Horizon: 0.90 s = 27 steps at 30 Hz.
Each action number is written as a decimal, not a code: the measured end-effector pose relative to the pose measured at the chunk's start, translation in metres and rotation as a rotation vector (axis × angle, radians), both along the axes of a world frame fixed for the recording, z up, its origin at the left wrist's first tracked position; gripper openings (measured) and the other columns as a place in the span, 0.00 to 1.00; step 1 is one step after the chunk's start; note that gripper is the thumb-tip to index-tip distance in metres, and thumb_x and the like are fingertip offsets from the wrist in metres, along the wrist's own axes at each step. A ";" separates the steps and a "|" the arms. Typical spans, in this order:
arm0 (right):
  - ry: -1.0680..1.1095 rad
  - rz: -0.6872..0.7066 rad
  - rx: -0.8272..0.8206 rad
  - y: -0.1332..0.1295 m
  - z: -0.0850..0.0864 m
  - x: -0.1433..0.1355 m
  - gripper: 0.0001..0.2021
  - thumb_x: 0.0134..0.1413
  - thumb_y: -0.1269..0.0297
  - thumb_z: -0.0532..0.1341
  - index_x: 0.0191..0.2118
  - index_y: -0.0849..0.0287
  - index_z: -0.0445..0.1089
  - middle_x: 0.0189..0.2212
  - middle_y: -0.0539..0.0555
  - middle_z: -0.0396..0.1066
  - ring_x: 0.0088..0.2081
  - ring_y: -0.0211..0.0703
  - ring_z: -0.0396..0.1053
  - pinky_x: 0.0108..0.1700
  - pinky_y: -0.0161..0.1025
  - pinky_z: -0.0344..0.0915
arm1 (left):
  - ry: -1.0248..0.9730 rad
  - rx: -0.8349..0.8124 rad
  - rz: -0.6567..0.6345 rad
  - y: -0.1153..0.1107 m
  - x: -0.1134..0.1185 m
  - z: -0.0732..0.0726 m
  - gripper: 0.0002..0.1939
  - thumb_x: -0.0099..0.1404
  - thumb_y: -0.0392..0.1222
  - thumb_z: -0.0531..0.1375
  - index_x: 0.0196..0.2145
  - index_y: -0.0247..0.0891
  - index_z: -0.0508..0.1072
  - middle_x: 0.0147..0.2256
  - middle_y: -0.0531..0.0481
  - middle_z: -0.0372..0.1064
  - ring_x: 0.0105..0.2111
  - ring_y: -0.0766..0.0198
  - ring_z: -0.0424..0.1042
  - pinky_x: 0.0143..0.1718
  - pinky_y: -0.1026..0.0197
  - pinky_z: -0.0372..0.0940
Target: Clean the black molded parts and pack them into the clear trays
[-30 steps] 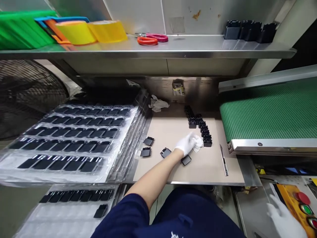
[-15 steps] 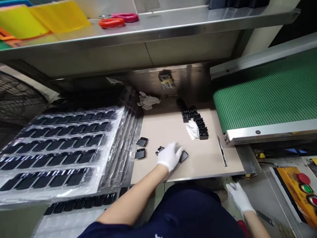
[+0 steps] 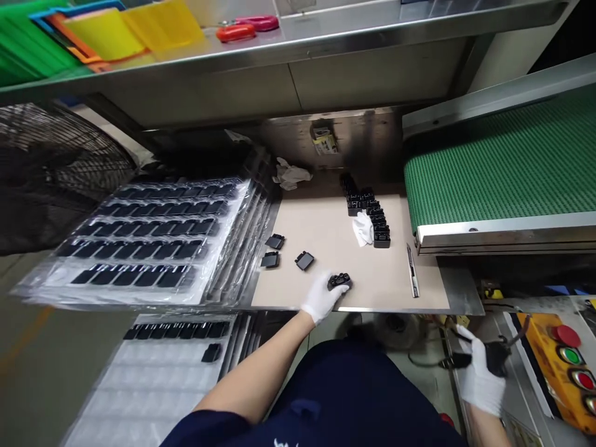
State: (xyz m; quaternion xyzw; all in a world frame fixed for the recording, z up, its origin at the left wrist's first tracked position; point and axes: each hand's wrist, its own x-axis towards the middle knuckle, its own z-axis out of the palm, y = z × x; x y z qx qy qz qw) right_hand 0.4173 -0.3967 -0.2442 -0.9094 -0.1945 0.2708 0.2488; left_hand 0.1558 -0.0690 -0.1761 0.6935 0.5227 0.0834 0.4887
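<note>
My left hand (image 3: pixel 321 297), in a white glove, is closed around the side of a small black plastic part (image 3: pixel 339 281) at the front of the beige work board. The part now shows its knobbly, hollow side. Three similar black parts, including a flat one (image 3: pixel 305 260), lie to its left. Off the board at the lower right, my gloved right hand (image 3: pixel 482 375) grips a dark tool (image 3: pixel 497 357) with a curved lever-like arm and a thin end pointing left. Blur hides its exact kind.
Stacked clear trays (image 3: pixel 186 292) of black parts stand left. Black parts in rows (image 3: pixel 382 236), a white cloth (image 3: pixel 363 228) and a cutter knife (image 3: pixel 412 271) lie on the board. A green conveyor (image 3: pixel 503 174) and yellow button box (image 3: pixel 549 354) are right; a metal shelf (image 3: pixel 354 37) overhangs.
My left hand has taken up a black part, its hollow side now showing. My right hand, seen without a tool before, has moved right and now holds the dark tool. The view has shifted.
</note>
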 end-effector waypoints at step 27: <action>0.075 0.727 -0.257 -0.019 0.050 -0.029 0.17 0.51 0.44 0.62 0.41 0.46 0.77 0.34 0.55 0.82 0.36 0.57 0.80 0.35 0.41 0.72 | -0.134 -0.416 0.526 -0.110 -0.086 -0.104 0.12 0.71 0.43 0.61 0.48 0.34 0.72 0.38 0.50 0.72 0.31 0.68 0.72 0.31 0.63 0.72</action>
